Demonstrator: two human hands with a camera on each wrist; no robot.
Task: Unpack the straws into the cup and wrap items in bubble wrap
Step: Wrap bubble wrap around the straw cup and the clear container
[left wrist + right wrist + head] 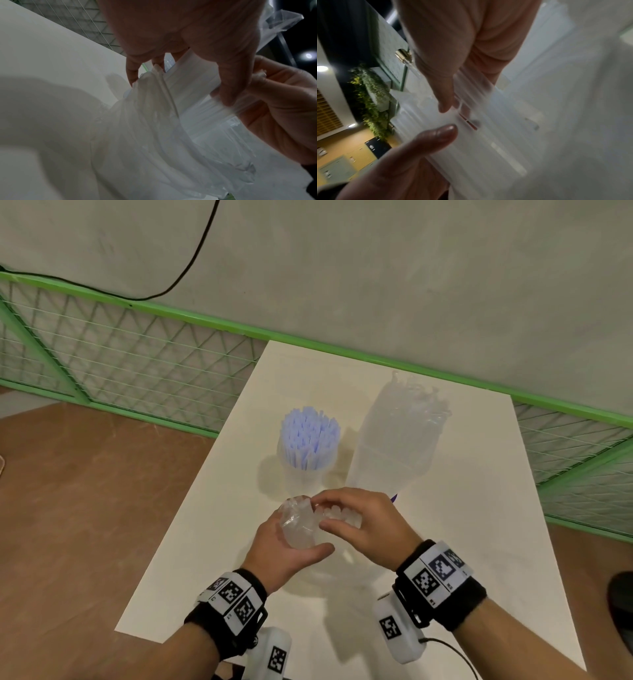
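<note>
**Q:** What have your hands got, nearest the camera?

**A:** My left hand (284,546) curls round the crumpled clear plastic bag (297,522), thumb underneath. My right hand (363,522) pinches the bundle of white straws (337,517) poking from its mouth, fingers bent over the ends. Both are held above the near half of the white table (462,542).

**Q:** What could go wrong from here?

**A:** I judge the film to be slippery. If my left hand loosens as the right pulls, bag and straws come away together. Pinch too few and the rest may fan out, roll across the table and drop over its left edge, which is close by. The right wrist view is too blurred to count what I hold.

**Q:** And beyond your hands?

**A:** The clear cup (306,470) stands just past my fingers, already packed with blue-tinted straws (310,433). Forcing more in could tip it, in my judgement, since little room shows inside. Just beside it on the right lies a large clear plastic bag (397,440), touching or nearly so; I cannot tell which.

**Q:** Room to move?

**A:** Bare tabletop to the right of my wrist and near the front edge. Farthest off, the green mesh fence (137,347) runs along the table's back edge
</note>
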